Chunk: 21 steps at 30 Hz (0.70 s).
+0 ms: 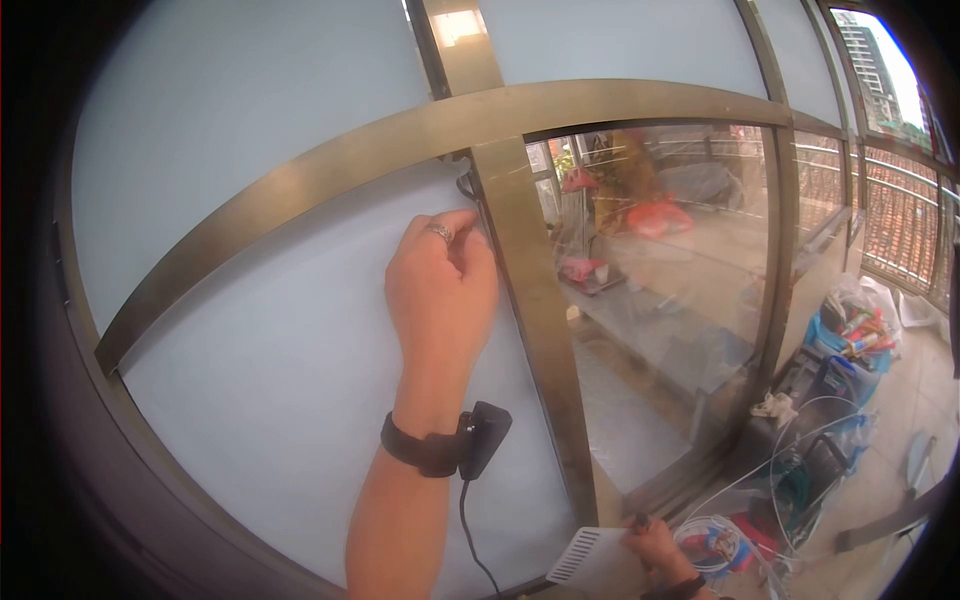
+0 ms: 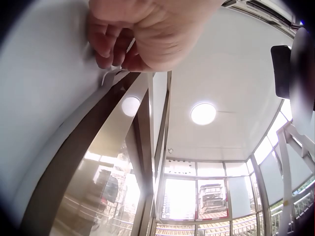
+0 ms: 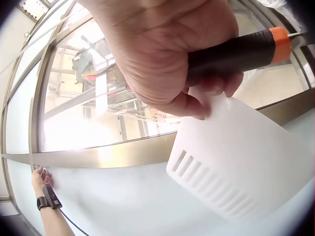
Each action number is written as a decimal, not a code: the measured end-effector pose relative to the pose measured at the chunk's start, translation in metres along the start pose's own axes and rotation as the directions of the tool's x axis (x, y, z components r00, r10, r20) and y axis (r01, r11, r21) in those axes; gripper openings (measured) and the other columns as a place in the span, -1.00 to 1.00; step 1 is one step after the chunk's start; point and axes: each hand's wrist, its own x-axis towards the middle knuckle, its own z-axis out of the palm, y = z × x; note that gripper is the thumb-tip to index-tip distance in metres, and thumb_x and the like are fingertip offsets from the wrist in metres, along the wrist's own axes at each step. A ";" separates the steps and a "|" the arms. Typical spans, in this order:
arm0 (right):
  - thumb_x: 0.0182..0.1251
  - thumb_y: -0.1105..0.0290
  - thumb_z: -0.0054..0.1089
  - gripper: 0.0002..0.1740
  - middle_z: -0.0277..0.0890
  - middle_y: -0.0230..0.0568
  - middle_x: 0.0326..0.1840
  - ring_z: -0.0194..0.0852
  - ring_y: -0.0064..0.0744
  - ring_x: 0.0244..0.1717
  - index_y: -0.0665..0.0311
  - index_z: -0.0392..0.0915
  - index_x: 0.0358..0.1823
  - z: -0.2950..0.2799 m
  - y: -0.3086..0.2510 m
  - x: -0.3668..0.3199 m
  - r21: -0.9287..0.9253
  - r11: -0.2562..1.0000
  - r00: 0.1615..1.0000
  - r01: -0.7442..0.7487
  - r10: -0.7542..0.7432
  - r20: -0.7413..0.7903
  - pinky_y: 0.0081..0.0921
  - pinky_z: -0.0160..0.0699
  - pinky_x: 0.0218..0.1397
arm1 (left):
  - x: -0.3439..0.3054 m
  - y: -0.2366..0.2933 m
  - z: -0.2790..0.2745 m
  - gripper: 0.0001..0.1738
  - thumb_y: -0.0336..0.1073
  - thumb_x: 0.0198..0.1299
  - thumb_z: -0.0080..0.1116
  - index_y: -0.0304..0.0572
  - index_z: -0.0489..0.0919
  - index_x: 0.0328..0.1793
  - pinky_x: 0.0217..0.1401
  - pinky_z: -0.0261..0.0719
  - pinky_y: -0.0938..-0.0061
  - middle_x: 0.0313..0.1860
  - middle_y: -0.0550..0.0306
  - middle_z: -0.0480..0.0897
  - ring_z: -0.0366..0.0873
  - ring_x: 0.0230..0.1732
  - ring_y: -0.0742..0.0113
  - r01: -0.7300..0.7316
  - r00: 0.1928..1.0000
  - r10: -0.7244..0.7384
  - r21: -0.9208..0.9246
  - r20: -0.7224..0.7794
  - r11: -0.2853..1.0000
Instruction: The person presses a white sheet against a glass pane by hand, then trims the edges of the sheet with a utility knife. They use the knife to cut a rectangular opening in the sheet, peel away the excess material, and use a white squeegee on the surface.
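Observation:
My left hand (image 1: 440, 280), with a ring and a wrist camera on it, is raised to the edge of a pale panel (image 1: 300, 330). Its curled fingers and thumb pinch at a thin dark strip (image 1: 465, 183) that loops out from the top corner beside the metal upright (image 1: 540, 330). Lower down, my right hand (image 3: 172, 54) grips a screwdriver (image 3: 236, 54) with a black handle and orange collar. Thumb and fingertips of that same hand pinch a white slotted plastic plate (image 3: 231, 152), which hangs below the handle. The screwdriver's tip is out of view.
A glass pane (image 1: 660, 280) in a bronze metal frame stands right of the panel. On the floor at the right lie coiled white cable (image 1: 715, 540), bags and a blue basket (image 1: 845, 350) of odds and ends. A ladder (image 2: 285, 172) shows in the left wrist view.

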 end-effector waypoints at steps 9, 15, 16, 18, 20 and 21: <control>0.15 0.41 0.44 -0.70 0.50 -0.43 -0.44 0.46 -0.62 -0.37 0.25 0.62 -0.09 -0.010 -0.171 -0.097 -0.179 0.948 0.964 0.263 -0.251 0.085 -0.49 0.50 -0.32 | -0.213 -0.009 -0.050 -0.57 -0.05 0.19 0.40 -0.20 0.68 0.03 -0.04 0.66 0.28 -0.04 0.06 0.68 0.67 -0.08 0.09 0.021 0.731 0.045 -0.089 0.681 0.996; 0.30 0.40 0.33 -0.75 0.57 -0.36 -0.27 0.45 -0.60 -0.27 0.28 0.61 -0.02 0.027 -0.132 -0.090 -0.218 0.953 0.967 0.212 -0.172 0.189 -0.55 0.50 -0.17 | -0.389 -0.100 -0.064 -0.57 -0.06 0.13 0.38 -0.24 0.71 -0.01 -0.05 0.65 0.16 -0.24 -0.06 0.76 0.72 -0.17 -0.02 0.743 -0.160 -0.270 0.296 0.950 0.600; 0.33 0.40 0.32 -0.75 0.59 -0.33 -0.23 0.49 -0.57 -0.25 0.31 0.61 -0.01 0.027 -0.132 -0.085 -0.220 0.957 0.979 0.187 -0.163 0.122 -0.53 0.52 -0.16 | -0.436 -0.125 -0.061 -0.58 -0.08 0.09 0.40 -0.24 0.72 -0.06 -0.05 0.66 0.17 -0.26 -0.10 0.76 0.73 -0.18 -0.03 0.671 -0.097 -0.303 0.287 0.948 0.684; 0.39 0.38 0.26 -0.76 0.61 -0.30 -0.21 0.53 -0.50 -0.22 0.33 0.59 0.00 0.023 -0.137 -0.072 -0.100 0.989 0.991 0.111 -0.102 0.091 -0.50 0.54 -0.10 | -0.535 -0.163 -0.050 -0.60 -0.09 0.04 0.41 -0.24 0.73 -0.10 -0.05 0.67 0.18 -0.27 -0.14 0.76 0.74 -0.20 -0.05 0.603 -0.045 -0.319 0.281 0.947 0.747; 0.46 0.37 0.20 -0.77 0.63 -0.27 -0.19 0.58 -0.44 -0.18 0.36 0.58 0.01 0.020 -0.143 -0.066 0.030 1.000 0.998 0.010 -0.012 0.063 -0.47 0.57 -0.04 | -0.624 -0.177 -0.048 -0.59 -0.09 -0.05 0.46 -0.23 0.75 -0.17 -0.02 0.67 0.18 -0.20 -0.17 0.77 0.76 -0.13 -0.01 0.462 -0.234 -0.475 0.527 0.848 0.714; 0.48 0.29 0.18 -0.72 0.64 -0.23 -0.12 0.60 -0.43 -0.11 0.31 0.58 0.06 0.018 -0.150 -0.060 0.196 0.981 0.991 0.009 -0.035 0.126 -0.46 0.55 0.02 | -0.656 -0.180 -0.050 -0.59 -0.09 -0.05 0.46 -0.23 0.75 -0.17 -0.02 0.67 0.18 -0.20 -0.17 0.77 0.76 -0.13 -0.01 0.468 -0.255 -0.458 0.524 0.851 0.712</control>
